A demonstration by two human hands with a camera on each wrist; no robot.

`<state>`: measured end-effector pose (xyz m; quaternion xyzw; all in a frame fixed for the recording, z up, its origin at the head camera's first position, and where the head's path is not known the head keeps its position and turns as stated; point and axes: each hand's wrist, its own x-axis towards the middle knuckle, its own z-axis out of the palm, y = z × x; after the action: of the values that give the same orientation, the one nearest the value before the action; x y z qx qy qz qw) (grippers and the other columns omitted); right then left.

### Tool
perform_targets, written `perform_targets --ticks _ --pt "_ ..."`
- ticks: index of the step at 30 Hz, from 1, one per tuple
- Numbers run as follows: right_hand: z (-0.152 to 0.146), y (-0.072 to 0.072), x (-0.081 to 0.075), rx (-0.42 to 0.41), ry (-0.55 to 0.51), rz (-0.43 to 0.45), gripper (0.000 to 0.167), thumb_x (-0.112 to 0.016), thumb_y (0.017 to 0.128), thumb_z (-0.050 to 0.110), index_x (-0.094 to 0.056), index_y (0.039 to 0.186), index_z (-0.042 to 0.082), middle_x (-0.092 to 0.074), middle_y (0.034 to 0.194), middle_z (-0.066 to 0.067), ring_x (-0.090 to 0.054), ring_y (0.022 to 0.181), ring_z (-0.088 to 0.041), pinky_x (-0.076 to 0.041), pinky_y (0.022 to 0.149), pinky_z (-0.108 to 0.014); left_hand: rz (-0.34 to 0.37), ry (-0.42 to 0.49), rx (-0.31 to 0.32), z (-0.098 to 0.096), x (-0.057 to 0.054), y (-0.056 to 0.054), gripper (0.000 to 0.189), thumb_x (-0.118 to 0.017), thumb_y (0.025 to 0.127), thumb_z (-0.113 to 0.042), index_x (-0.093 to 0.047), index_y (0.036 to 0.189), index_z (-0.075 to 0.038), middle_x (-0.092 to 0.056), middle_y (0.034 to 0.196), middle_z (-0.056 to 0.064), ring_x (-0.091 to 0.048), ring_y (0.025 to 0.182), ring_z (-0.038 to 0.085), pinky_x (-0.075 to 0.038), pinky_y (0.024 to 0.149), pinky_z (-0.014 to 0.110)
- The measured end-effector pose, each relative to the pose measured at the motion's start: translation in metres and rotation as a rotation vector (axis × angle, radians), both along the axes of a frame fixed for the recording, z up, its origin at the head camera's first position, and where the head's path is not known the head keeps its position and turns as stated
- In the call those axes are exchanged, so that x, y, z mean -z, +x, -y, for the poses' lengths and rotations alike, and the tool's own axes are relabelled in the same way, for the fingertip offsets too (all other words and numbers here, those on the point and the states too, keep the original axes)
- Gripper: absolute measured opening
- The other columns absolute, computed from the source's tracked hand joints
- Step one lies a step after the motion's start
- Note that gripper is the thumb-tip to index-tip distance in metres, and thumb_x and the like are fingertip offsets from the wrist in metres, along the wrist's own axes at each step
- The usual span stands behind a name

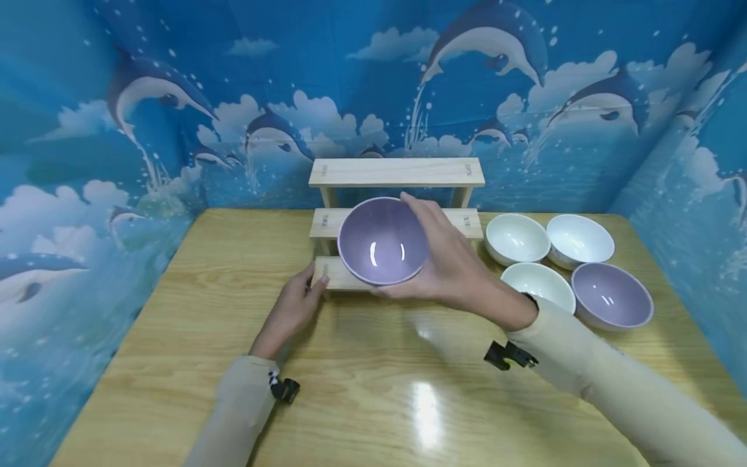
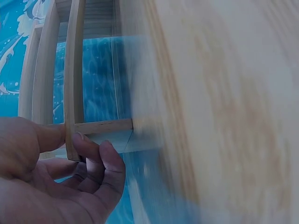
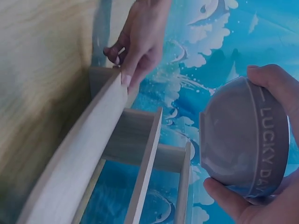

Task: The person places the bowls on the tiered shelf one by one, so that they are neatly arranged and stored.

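My right hand (image 1: 449,259) grips a purple bowl (image 1: 383,241) by its side and holds it up in front of a three-tier wooden shelf (image 1: 397,172). In the right wrist view raised lettering reading "LUCKY DAY" runs round the outside of that bowl (image 3: 243,135), with the thumb and fingers on opposite sides. At the left end of the shelf's lowest tier, my left hand (image 1: 294,305) pinches the board. The left wrist view shows the thumb and fingers of the left hand (image 2: 79,172) on either side of the board's end. Part of the shelf is hidden behind the raised bowl.
Right of the shelf, several bowls stand on the wooden table (image 1: 373,389): a pale green bowl (image 1: 516,239), a white bowl (image 1: 580,240), another pale bowl (image 1: 538,284) and a second purple bowl (image 1: 611,295). A blue dolphin-print cloth (image 1: 373,65) hangs behind and at both sides.
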<state>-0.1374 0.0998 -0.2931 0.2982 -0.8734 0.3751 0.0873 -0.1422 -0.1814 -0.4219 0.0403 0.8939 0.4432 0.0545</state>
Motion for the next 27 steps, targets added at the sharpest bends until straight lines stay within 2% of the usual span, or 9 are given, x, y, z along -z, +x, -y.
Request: perform_targets --ticks 1,4,8,12,16,23,27 --pt "0.002 -0.004 -0.001 0.003 -0.002 -0.004 0.128 -0.099 0.057 0.044 -0.029 0.158 0.007 -0.043 0.147 -0.018 -0.052 0.125 -0.032 -0.054 0.094 -0.052 0.006 -0.006 -0.003 0.0 0.0 0.0 0.06 -0.043 0.111 -0.032 -0.024 0.16 -0.004 -0.039 0.157 0.021 -0.049 0.135 0.035 -0.046 0.107 0.051" --pt "0.007 -0.014 -0.005 0.007 -0.012 -0.014 0.128 -0.099 0.058 0.043 -0.029 0.158 0.005 -0.043 0.147 -0.019 -0.051 0.125 -0.032 -0.053 0.095 -0.051 0.015 -0.014 -0.01 -0.001 -0.002 0.001 0.058 -0.043 0.111 -0.031 -0.025 0.16 -0.006 -0.05 0.148 0.021 -0.059 0.122 0.032 -0.052 0.099 0.049" --pt "0.013 -0.028 -0.008 0.015 -0.034 0.013 0.128 -0.099 0.059 0.042 -0.027 0.158 0.005 -0.043 0.147 -0.018 -0.051 0.126 -0.031 -0.053 0.096 -0.05 0.005 -0.017 -0.005 -0.001 -0.004 0.002 0.054 -0.044 0.111 -0.027 -0.032 0.159 -0.006 -0.063 0.13 0.018 -0.063 0.107 0.028 -0.056 0.087 0.045" --pt "0.02 -0.042 -0.012 0.025 -0.063 0.035 0.128 -0.099 0.059 0.042 -0.027 0.158 0.005 -0.043 0.148 -0.017 -0.05 0.127 -0.029 -0.051 0.099 -0.048 -0.006 -0.014 0.001 -0.002 -0.004 0.002 0.046 -0.045 0.111 -0.025 -0.042 0.153 -0.007 -0.068 0.108 0.014 -0.063 0.091 0.025 -0.055 0.075 0.039" --pt "0.027 -0.056 -0.017 0.046 -0.062 0.05 0.129 -0.099 0.058 0.044 -0.028 0.158 0.005 -0.042 0.149 -0.017 -0.048 0.13 -0.029 -0.049 0.102 -0.047 0.006 -0.006 0.0 -0.001 -0.003 0.002 0.045 -0.044 0.111 -0.026 -0.043 0.152 -0.007 -0.067 0.099 0.011 -0.061 0.084 0.023 -0.052 0.068 0.035" --pt "0.042 -0.08 -0.024 0.086 -0.052 0.082 0.13 -0.098 0.059 0.046 -0.026 0.158 0.004 -0.043 0.149 -0.017 -0.049 0.129 -0.028 -0.05 0.102 -0.045 0.044 -0.002 -0.011 -0.002 -0.003 0.001 0.059 -0.043 0.111 -0.031 -0.023 0.16 -0.005 -0.067 0.106 0.013 -0.062 0.084 0.023 -0.052 0.065 0.035" --pt "0.05 -0.093 -0.027 0.108 -0.063 0.099 0.129 -0.098 0.059 0.049 -0.028 0.158 0.005 -0.044 0.148 -0.015 -0.049 0.127 -0.025 -0.05 0.1 -0.041 0.049 -0.019 -0.016 -0.002 -0.004 0.001 0.062 -0.043 0.111 -0.033 -0.021 0.16 -0.003 -0.06 0.134 0.019 -0.063 0.096 0.025 -0.054 0.075 0.039"
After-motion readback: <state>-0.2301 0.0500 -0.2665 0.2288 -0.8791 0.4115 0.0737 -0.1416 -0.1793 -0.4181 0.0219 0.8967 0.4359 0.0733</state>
